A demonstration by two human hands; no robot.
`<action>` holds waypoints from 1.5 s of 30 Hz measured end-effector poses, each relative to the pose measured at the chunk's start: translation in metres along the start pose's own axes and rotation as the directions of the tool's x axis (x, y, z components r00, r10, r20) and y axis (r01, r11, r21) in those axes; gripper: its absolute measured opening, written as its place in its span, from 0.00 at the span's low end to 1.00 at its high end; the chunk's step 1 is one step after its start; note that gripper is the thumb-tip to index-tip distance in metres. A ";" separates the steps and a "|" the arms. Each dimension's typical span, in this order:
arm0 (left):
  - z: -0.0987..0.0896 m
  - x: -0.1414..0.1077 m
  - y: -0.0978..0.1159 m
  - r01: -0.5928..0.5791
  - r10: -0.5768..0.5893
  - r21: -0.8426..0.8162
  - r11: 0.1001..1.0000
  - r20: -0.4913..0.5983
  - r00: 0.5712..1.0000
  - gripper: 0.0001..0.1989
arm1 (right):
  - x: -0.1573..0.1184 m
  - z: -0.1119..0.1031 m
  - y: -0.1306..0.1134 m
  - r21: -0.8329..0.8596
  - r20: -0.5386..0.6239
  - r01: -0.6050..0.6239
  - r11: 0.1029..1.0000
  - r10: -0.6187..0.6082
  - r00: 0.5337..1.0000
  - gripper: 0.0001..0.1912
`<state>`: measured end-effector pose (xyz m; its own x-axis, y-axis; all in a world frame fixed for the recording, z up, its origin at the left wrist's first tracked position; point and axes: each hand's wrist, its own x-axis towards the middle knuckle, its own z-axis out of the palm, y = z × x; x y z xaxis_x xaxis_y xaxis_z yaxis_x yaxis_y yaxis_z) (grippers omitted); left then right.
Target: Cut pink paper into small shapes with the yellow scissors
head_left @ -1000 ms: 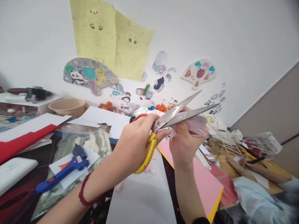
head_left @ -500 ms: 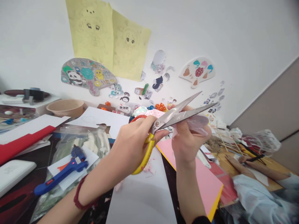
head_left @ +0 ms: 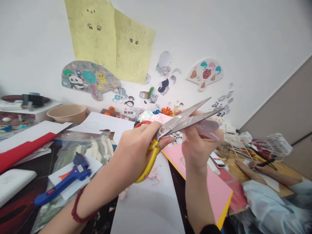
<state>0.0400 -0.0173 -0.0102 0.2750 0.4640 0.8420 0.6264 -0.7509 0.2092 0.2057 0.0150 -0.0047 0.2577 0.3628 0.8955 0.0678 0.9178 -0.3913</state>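
Observation:
My left hand (head_left: 136,151) is closed around the yellow and red handles of a pair of scissors (head_left: 162,130). The metal blades stand a little apart and point up to the right. Across from it, my right hand (head_left: 198,146) grips a pale, translucent pinkish-white sheet (head_left: 209,128) just behind and below the blades. The lower blade passes in front of the fingers there, so whether it touches the sheet cannot be made out. Under both hands lies a white board (head_left: 148,204) with small pink scraps (head_left: 156,174) on it.
A blue glue gun (head_left: 64,185) rests on a plastic bag at left, near a beige bowl (head_left: 67,113) and a red strip (head_left: 29,149). Pink and yellow sheets (head_left: 214,195) lie at right. A person's hands (head_left: 253,167) work with a black pen beyond.
Both hands hold nearly the same pose. My right hand has moved slightly right, and the scissors have shifted a touch left. The view has drifted slightly.

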 end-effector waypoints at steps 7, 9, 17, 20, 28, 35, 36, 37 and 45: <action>-0.002 0.000 0.000 -0.007 0.007 0.002 1.000 0.019 1.000 0.16 | 0.003 -0.004 0.000 -0.043 0.020 0.045 0.998 -0.044 0.999 0.03; -0.003 0.000 -0.001 -0.012 0.012 -0.004 1.000 0.018 1.000 0.17 | 0.004 -0.005 0.001 -0.054 0.018 0.044 0.998 -0.044 0.999 0.03; -0.008 0.001 -0.001 -0.033 0.032 0.034 0.999 0.036 0.999 0.19 | 0.007 -0.010 0.003 -0.051 0.022 0.070 0.996 -0.069 0.997 0.05; -0.008 0.004 -0.002 0.009 -0.009 0.000 1.000 0.001 1.000 0.22 | 0.009 -0.010 -0.003 -0.033 0.056 0.028 0.999 -0.026 0.998 0.03; -0.005 0.003 -0.012 0.272 -0.276 -0.324 0.906 0.035 0.961 0.21 | 0.007 -0.003 -0.009 0.022 0.149 -0.144 0.989 0.139 0.979 0.03; -0.006 0.004 -0.016 0.146 -0.126 -0.361 0.921 0.078 0.989 0.25 | 0.005 -0.002 -0.014 0.032 0.219 -0.220 0.975 0.208 0.953 0.04; -0.006 0.004 -0.015 0.158 -0.131 -0.359 0.920 0.097 0.987 0.23 | 0.005 -0.002 -0.014 0.033 0.212 -0.204 0.978 0.192 0.958 0.03; -0.007 0.005 -0.014 0.176 -0.143 -0.354 0.919 0.117 0.983 0.22 | 0.005 -0.002 -0.014 0.035 0.199 -0.182 0.983 0.171 0.965 0.01; -0.008 0.004 -0.006 0.099 -0.071 -0.225 0.969 0.130 0.989 0.21 | 0.003 -0.001 -0.011 0.063 0.201 -0.078 0.995 0.064 0.978 0.10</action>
<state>0.0319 -0.0143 -0.0041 0.3223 0.5731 0.7534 0.4704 -0.7876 0.3979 0.2069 0.0058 0.0021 0.0625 0.4456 0.8930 -0.0134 0.8951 -0.4457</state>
